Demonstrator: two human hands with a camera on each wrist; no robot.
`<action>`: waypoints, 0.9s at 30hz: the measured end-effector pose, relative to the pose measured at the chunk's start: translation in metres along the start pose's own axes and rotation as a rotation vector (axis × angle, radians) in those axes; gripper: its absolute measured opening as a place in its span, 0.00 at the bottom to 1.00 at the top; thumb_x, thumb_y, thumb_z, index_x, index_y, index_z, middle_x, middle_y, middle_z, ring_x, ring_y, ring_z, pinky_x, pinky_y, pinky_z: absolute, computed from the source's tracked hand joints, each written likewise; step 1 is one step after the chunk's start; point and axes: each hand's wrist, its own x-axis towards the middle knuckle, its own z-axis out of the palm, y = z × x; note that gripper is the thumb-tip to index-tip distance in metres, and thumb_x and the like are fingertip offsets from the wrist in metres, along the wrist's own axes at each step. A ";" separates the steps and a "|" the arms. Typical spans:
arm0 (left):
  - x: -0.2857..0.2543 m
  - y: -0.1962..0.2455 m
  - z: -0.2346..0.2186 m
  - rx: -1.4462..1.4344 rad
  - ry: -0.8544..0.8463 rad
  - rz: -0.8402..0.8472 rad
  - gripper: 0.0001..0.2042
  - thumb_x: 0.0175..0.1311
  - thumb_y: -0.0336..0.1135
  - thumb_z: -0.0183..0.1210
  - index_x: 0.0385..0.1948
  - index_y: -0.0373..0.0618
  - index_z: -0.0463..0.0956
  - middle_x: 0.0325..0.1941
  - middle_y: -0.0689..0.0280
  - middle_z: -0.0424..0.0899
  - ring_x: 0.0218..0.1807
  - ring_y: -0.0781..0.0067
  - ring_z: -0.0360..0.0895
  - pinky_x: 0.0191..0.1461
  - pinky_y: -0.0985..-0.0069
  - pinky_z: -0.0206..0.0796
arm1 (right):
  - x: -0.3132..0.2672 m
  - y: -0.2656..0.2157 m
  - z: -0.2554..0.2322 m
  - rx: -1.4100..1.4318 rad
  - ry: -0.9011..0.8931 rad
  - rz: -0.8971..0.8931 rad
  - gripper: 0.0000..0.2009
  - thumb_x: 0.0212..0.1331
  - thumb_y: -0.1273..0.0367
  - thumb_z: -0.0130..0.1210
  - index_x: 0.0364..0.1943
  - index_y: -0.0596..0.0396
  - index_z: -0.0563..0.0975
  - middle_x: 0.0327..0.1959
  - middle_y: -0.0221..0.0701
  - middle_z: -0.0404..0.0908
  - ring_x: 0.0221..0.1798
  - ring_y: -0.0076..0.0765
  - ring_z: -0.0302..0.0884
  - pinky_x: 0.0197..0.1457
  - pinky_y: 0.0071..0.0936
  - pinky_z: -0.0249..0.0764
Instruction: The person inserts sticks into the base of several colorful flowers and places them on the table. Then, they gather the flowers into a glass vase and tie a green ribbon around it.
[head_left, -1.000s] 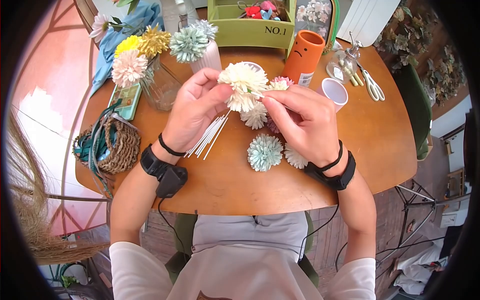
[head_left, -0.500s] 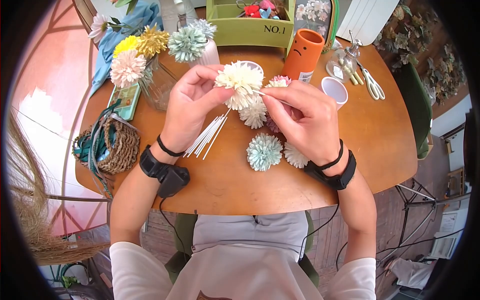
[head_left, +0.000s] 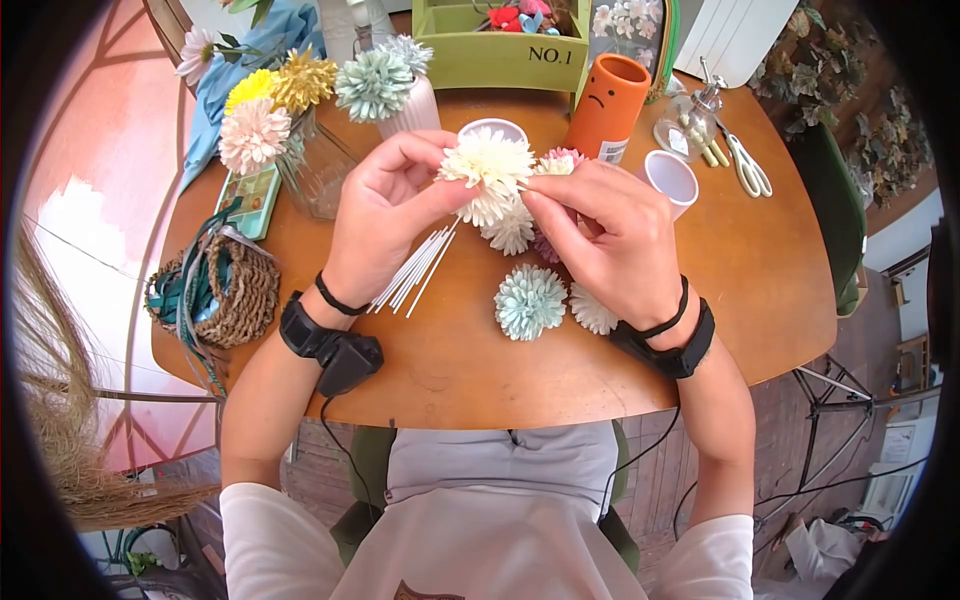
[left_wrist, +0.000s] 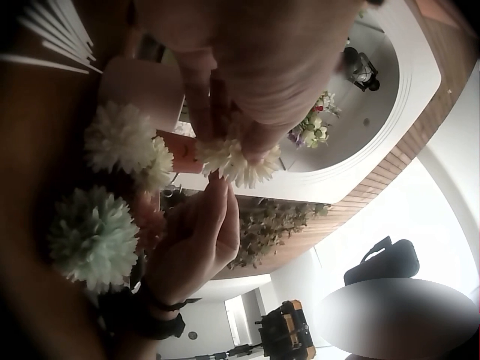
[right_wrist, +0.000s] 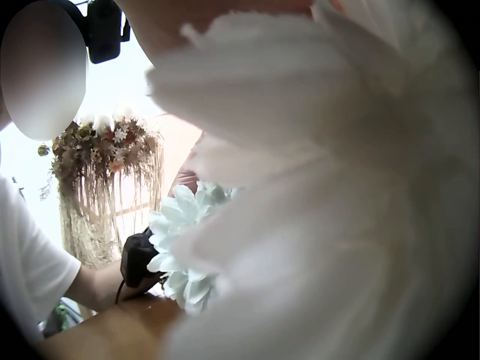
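The cream, many-petalled artificial flower head [head_left: 488,170] is raised over the brown wooden table [head_left: 740,310], between the two hands. It lies just right of the left hand [head_left: 395,190], whose thumb and fingers grip its left side. The right hand [head_left: 615,220] comes from the opposite side, thumb and forefinger pinching what seems a thin white stick [head_left: 525,188] at the petals' edge (mostly hidden from me, though its long axis appears to run crosswise, toward the petals).

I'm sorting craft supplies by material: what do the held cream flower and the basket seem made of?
The held cream flower looks like matte fabric, from its thin, layered petals; the basket, perhaps rough plant fibre, from its thick brown braided strands.
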 end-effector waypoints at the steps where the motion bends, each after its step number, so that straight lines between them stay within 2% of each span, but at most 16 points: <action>1: 0.000 -0.001 -0.001 0.011 -0.006 0.004 0.11 0.62 0.15 0.64 0.43 0.39 0.75 0.57 0.62 0.77 0.59 0.72 0.76 0.64 0.73 0.73 | 0.000 0.000 0.000 0.001 -0.001 0.000 0.04 0.55 0.77 0.66 0.35 0.58 0.85 0.24 0.34 0.81 0.26 0.38 0.78 0.34 0.31 0.76; 11: 0.000 -0.003 -0.001 0.037 -0.034 0.035 0.12 0.61 0.16 0.65 0.42 0.39 0.75 0.57 0.61 0.77 0.59 0.71 0.76 0.65 0.71 0.71 | -0.001 0.001 0.001 -0.001 -0.012 0.003 0.04 0.56 0.76 0.66 0.35 0.58 0.85 0.25 0.34 0.82 0.26 0.38 0.78 0.35 0.31 0.77; 17: 0.001 0.005 0.000 0.012 0.065 0.014 0.10 0.64 0.18 0.63 0.44 0.39 0.75 0.56 0.63 0.78 0.58 0.73 0.77 0.65 0.72 0.71 | 0.000 -0.003 0.001 0.040 0.008 0.074 0.04 0.56 0.75 0.67 0.35 0.57 0.86 0.23 0.33 0.80 0.23 0.34 0.75 0.30 0.29 0.73; 20: 0.004 0.008 -0.003 0.007 0.133 -0.048 0.09 0.65 0.18 0.63 0.44 0.38 0.75 0.56 0.64 0.79 0.57 0.75 0.78 0.63 0.74 0.72 | -0.001 0.000 0.003 0.061 0.031 0.087 0.05 0.56 0.75 0.67 0.36 0.57 0.86 0.22 0.33 0.79 0.22 0.32 0.74 0.27 0.28 0.71; 27: 0.003 0.005 -0.003 0.059 0.121 0.008 0.08 0.65 0.18 0.62 0.42 0.38 0.76 0.55 0.65 0.79 0.56 0.76 0.78 0.63 0.75 0.71 | -0.001 0.001 0.002 0.077 0.073 0.073 0.04 0.56 0.74 0.67 0.35 0.56 0.87 0.21 0.31 0.80 0.22 0.31 0.74 0.27 0.27 0.71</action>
